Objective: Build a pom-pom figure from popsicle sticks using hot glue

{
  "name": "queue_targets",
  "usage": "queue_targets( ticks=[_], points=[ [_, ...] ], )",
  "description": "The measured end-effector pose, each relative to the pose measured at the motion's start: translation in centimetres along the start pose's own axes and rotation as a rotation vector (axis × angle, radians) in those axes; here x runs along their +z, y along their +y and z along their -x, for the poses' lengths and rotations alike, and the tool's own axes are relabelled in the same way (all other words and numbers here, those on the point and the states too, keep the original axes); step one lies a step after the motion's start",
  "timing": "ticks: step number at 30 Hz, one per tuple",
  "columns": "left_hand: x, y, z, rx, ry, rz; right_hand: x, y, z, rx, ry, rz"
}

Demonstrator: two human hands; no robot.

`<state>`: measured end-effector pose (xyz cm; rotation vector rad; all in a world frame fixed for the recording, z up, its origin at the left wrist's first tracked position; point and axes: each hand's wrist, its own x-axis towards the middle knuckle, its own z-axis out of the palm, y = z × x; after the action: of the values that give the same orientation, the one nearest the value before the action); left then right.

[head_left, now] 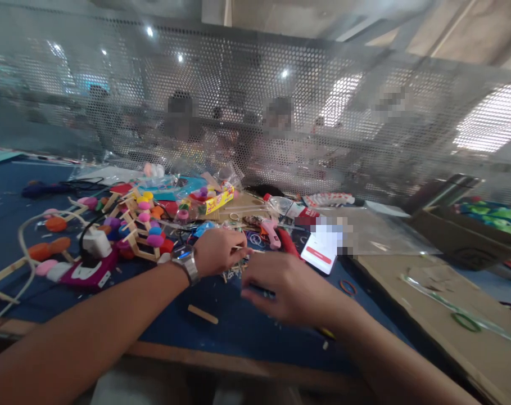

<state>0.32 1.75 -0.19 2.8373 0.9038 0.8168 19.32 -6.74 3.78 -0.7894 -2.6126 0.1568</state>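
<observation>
My left hand [217,250], with a silver watch [186,263] on its wrist, is closed in a pinch on a small pale stick [238,247] over the middle of the blue table. My right hand [286,287], blurred, is just to its right with fingers curled. Something dark shows between its thumb and fingers, too unclear to name. A yellow and black end [326,333] sticks out below that wrist. Under the hands lie small cut wooden bits [234,274]. A flat craft stick [202,314] rests nearer the table's front edge.
Coloured pieces on wooden sticks [141,230] crowd the left, beside a purple power strip [90,273] with a white adapter [97,244]. Beyond the hands are a pink glue gun [272,233], a lit phone [322,250] and a red-capped bottle [280,205]. Cardboard [432,304] lies right.
</observation>
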Motion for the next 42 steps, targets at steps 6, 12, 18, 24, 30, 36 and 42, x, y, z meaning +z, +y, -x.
queue_targets(
  ticks=[6,12,18,24,30,36,42],
  points=[
    [-0.1,0.7,-0.5,0.336,0.108,-0.400,3.2,-3.8,-1.6,0.096,-0.362,0.073],
    [0.0,1.4,-0.5,0.372,0.154,-0.439,4.5,-4.8,-3.2,0.187,-0.419,0.127],
    [0.2,0.9,-0.3,0.298,0.162,-0.363,4.0,-5.1,-4.0,0.335,-0.497,0.021],
    [0.2,0.4,0.0,0.127,0.101,-0.284,3.4,-4.9,-4.1,0.333,-0.477,0.021],
    [-0.3,0.5,0.0,-0.051,0.056,-0.190,2.8,-4.8,-4.6,0.352,-0.551,0.040],
    [-0.3,0.5,0.1,-0.178,0.107,-0.036,2.5,-4.3,-4.5,0.329,-0.537,0.058],
    [-0.3,0.3,0.1,-0.148,0.182,0.135,2.3,-2.2,-3.1,0.347,-0.355,-0.043]
  ],
)
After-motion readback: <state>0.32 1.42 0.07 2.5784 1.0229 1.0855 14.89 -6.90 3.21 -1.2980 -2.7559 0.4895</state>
